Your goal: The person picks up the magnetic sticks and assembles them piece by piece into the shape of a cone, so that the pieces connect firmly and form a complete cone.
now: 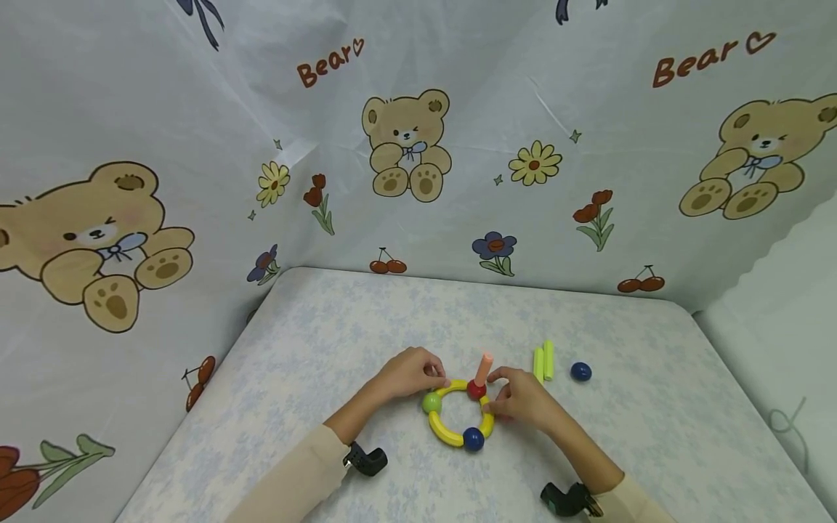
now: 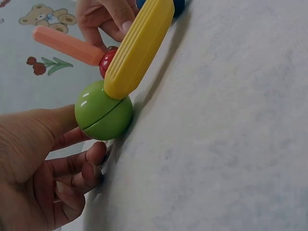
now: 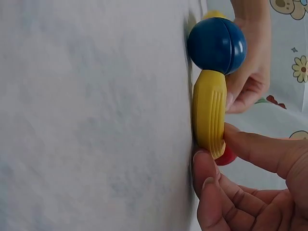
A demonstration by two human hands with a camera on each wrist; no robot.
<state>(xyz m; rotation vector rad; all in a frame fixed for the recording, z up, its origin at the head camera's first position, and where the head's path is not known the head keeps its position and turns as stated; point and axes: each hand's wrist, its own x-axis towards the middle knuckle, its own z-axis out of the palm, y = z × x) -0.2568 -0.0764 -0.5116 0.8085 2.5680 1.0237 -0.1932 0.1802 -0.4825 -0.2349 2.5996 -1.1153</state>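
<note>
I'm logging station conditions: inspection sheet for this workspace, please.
Surface: pale table with blue pattern.
Job's things: curved yellow pieces, green ball, red ball and blue ball in a ring; orange rod rises from the red ball.
Clutter: two lime sticks and a loose blue ball, right of the ring.
Hands: left hand holds the far yellow piece; right hand pinches the right yellow piece.
Cables: thin cord-like loop near table's right edge.
Surroundings: curtain printed with bears and flowers.

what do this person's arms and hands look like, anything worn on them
The left sleeve and right sleeve are plain cream. A small black device sits at the end of each. The left hand and right hand wear no gloves.
</note>
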